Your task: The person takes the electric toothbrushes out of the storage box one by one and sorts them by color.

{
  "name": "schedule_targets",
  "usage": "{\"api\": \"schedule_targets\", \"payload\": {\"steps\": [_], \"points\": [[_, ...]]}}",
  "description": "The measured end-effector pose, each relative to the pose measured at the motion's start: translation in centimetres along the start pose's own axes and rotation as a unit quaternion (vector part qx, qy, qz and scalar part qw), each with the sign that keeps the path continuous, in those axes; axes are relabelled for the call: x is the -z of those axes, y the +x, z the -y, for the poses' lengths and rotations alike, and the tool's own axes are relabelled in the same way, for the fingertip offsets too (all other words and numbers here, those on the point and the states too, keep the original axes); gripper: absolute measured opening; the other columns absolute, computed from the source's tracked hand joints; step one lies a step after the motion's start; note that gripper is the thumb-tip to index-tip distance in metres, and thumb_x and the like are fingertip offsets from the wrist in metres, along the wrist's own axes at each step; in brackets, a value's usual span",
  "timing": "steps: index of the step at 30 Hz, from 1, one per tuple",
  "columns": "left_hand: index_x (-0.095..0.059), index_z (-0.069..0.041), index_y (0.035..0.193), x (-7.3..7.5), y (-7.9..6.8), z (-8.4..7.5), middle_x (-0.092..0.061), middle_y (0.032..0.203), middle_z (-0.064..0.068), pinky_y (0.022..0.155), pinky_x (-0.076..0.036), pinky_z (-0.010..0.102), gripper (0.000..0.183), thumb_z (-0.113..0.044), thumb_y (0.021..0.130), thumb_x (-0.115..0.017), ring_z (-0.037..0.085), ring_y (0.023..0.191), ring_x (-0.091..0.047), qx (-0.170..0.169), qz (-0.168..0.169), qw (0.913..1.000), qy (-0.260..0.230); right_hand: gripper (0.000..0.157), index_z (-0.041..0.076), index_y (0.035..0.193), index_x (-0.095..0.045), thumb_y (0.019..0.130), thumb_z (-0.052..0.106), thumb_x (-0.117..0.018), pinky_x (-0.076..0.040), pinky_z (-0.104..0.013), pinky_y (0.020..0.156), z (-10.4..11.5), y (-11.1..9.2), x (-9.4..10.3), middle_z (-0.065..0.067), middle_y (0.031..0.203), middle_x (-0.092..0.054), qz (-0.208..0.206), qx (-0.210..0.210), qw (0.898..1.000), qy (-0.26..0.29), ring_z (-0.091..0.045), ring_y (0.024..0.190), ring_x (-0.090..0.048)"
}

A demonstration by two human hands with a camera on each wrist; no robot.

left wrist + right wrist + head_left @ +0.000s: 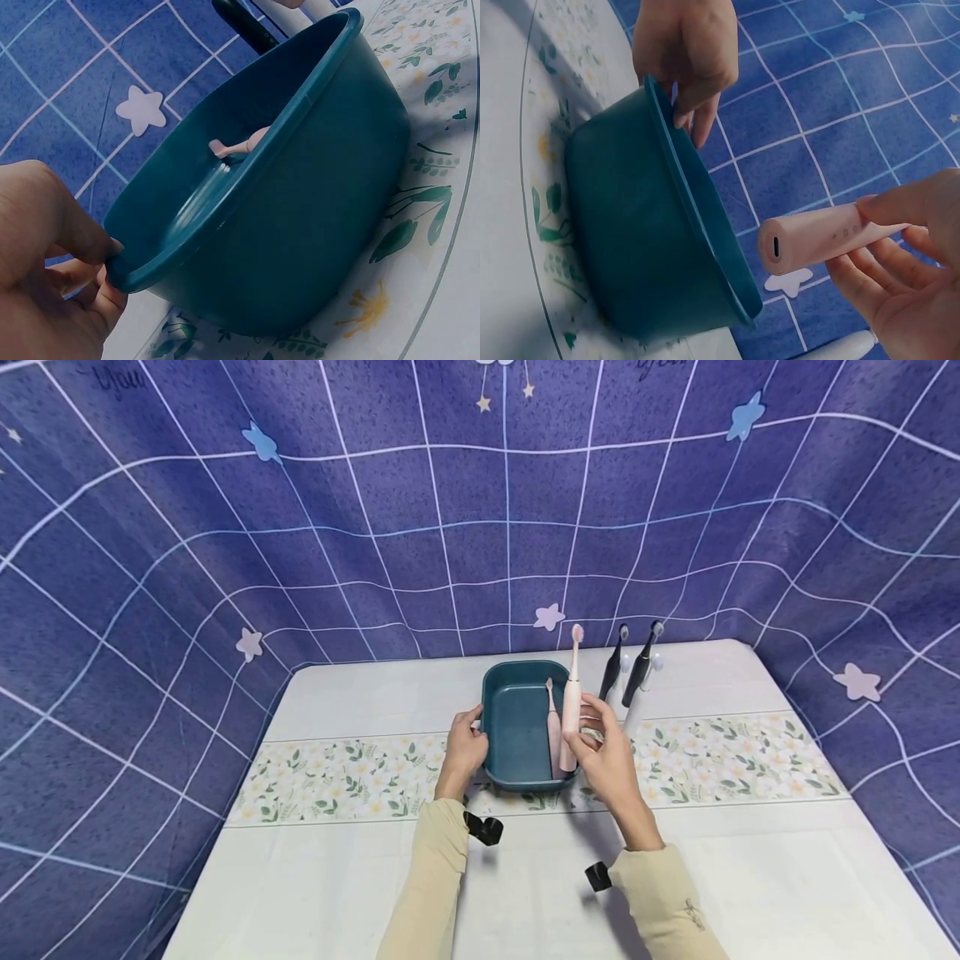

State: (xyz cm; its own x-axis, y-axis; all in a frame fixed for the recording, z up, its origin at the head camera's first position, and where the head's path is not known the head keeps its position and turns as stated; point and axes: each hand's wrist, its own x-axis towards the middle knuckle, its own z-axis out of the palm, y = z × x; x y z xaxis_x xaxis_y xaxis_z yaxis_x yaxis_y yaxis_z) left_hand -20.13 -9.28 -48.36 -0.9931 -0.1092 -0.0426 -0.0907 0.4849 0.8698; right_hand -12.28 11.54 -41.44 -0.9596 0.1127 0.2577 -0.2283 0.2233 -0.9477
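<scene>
My left hand [465, 747] pinches the left rim of a teal plastic basin [517, 785], thumb inside and fingers outside in the left wrist view. Between the thumb and fingers of my right hand [606, 756] is a pink electric toothbrush [572, 706], brush head up, over the basin's right side. Its charging port faces the right wrist camera, and the handle [810, 238] is above the rim level there. A second pink electric toothbrush [554, 739] lies inside the basin along its right wall; only its head and neck [236, 147] show in the left wrist view.
Right of the basin, two black electric toothbrushes [639, 672] and white ones [633, 714] are grouped on the white table [337, 868]. A floral strip [337, 777] crosses the tabletop. Blue gridded cloth [397, 552] with stars hangs behind and at both sides.
</scene>
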Motion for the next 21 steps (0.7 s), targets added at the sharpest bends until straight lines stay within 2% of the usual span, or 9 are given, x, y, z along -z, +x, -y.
{"api": "schedule_targets", "payload": {"steps": [9,21], "points": [[-0.047,-0.009,0.142,0.0,-0.2,-0.2,-0.049,0.134,0.010,0.075,-0.036,0.029,0.054,0.003,0.089,-0.046,0.019,0.087,-0.047,0.004,-0.003,1.0000,-0.005,0.058,-0.001,0.138,-0.045,0.084,-0.010,-0.063,-0.051,-0.028,0.088,-0.6,-0.6,1.1,-0.023,0.122,-0.056,-0.046,0.022,0.999,-0.012,-0.026,0.107,-0.056],[-0.045,-0.012,0.143,-0.1,-0.2,-0.2,-0.048,0.134,0.008,0.078,-0.039,0.033,0.052,0.001,0.093,-0.041,0.021,0.094,-0.049,0.013,0.001,0.9999,-0.002,0.057,-0.005,0.135,-0.045,0.082,-0.012,-0.064,-0.050,-0.018,0.086,-1.4,-1.0,1.8,-0.025,0.120,-0.057,-0.087,0.039,0.995,0.006,-0.028,0.105,-0.056]]}}
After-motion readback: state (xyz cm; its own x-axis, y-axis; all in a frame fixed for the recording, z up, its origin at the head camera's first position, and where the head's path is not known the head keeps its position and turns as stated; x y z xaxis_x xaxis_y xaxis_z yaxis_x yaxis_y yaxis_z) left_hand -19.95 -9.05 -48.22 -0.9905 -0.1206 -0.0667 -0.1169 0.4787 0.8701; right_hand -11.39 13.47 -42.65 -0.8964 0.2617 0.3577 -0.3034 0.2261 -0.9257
